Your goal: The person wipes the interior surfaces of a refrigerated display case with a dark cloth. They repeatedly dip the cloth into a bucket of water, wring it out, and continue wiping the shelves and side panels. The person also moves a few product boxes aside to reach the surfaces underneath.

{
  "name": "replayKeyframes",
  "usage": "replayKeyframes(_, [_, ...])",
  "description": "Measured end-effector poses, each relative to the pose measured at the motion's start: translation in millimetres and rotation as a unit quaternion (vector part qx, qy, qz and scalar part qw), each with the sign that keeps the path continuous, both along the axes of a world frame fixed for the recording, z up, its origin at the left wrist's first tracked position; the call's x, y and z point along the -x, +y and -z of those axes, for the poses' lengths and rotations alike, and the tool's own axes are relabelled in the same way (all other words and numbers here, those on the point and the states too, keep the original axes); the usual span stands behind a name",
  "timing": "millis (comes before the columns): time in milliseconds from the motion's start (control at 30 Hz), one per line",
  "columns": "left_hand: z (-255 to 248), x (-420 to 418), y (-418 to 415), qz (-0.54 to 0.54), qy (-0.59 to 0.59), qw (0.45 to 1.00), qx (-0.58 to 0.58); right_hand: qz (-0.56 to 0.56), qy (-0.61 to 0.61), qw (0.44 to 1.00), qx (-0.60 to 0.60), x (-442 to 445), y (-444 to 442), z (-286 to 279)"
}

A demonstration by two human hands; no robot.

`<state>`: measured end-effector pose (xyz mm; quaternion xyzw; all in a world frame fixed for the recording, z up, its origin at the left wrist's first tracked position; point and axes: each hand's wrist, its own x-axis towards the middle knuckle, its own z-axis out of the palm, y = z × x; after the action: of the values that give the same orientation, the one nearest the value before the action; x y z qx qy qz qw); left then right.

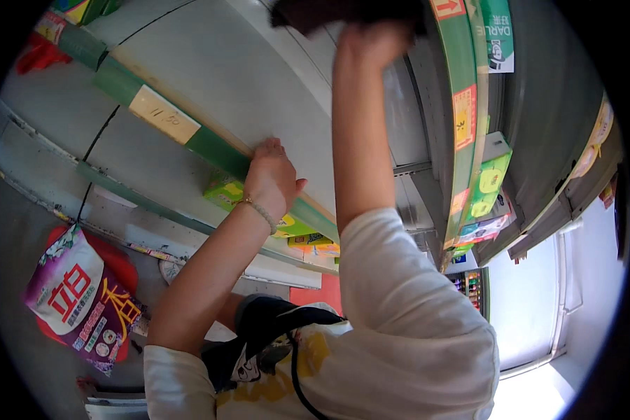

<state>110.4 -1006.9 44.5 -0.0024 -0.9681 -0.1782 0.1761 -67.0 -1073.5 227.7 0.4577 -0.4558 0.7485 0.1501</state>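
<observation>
My left hand [273, 176], with a beaded bracelet at its wrist, rests on the front edge of a grey metal shelf [231, 94]. Its palm is down, its thumb stands apart and it holds nothing that shows. My right hand [375, 44] is raised at the top of the view, blurred, and grips a dark cloth [341, 13]. Part of the cloth runs out of the picture, and the fingers are partly hidden against it. Below my left hand, a green strip on the shelf's edge carries a handwritten price tag [164, 114].
Green and yellow packages [312, 240] sit on a lower shelf. A purple and white laundry detergent bag [84, 299] stands lower left against something red. On the right, a curved green shelf edge [464, 105] bears price labels, with packaged goods [488, 184] beyond it.
</observation>
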Motion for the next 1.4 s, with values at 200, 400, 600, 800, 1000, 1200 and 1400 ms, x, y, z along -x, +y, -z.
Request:
replayKeyframes(200, [1.3, 1.4, -14.2, 0.007, -0.022, 1.000, 0.009, -0.136, -0.237, 0.936, -0.224, 22.5, 5.2, 46.0])
replayKeyframes(400, [15.1, 4.7, -0.4, -0.018, 0.054, 0.998, -0.011, 0.210, -0.451, 0.865, -0.073, 11.0, 276.0, 53.6])
replayKeyframes(600, [18.0, 6.2, -3.7, -0.043, 0.090, 0.995, -0.008, 0.381, -0.383, 0.840, 0.046, 36.9, 510.1, 28.8])
replayKeyframes(800, [24.4, 13.0, -1.2, -0.044, 0.110, 0.993, -0.002, 0.544, -0.278, 0.785, 0.103, 43.8, 627.1, -16.8])
replayKeyframes(1000, [19.8, 10.9, -3.8, -0.029, 0.100, 0.994, -0.022, 0.537, -0.254, 0.788, 0.160, 95.9, 585.2, -37.3])
replayKeyframes(1200, [21.2, 10.4, -3.1, -0.020, 0.075, 0.996, -0.045, 0.479, -0.255, 0.810, 0.219, 149.2, 536.8, -37.2])
replayKeyframes(1400, [18.3, 10.7, -4.5, -0.021, 0.074, 0.996, -0.054, 0.396, -0.272, 0.821, 0.309, 175.1, 479.0, -34.2])
